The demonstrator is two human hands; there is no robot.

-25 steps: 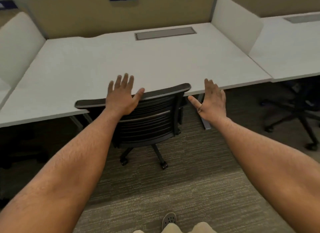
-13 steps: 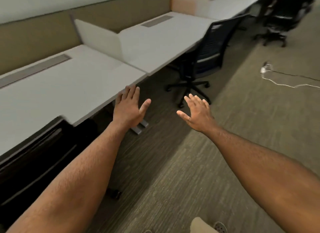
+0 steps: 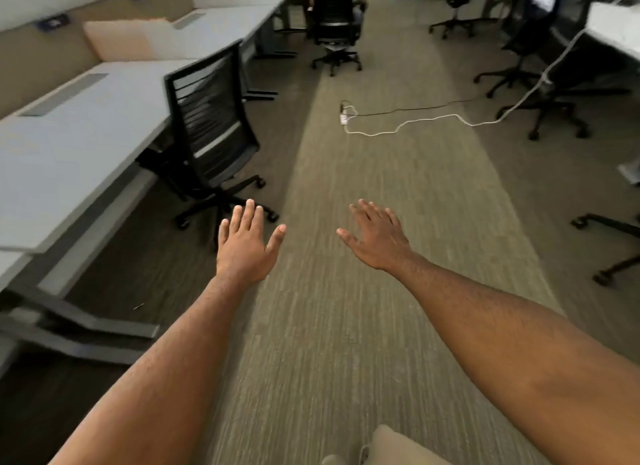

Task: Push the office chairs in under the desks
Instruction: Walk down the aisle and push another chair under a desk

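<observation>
A single head-worn camera looks forward and down an office aisle, carpet (image 3: 346, 291) close below, desks (image 3: 69, 146) at left.

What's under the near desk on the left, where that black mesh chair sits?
Under the desk, grey leg frames and dark carpet show. The mesh chair stands mostly outside the edge; its seat front is hidden by the desktop.

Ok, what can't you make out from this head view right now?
- Nearest chair: its seat sits under the desk, hidden by the backrest.
- Chair at right: cut off by the frame edge.
- Wall labels: blurred, unreadable.
- Far chair: whoever sits there is hidden behind the backrest.
</observation>
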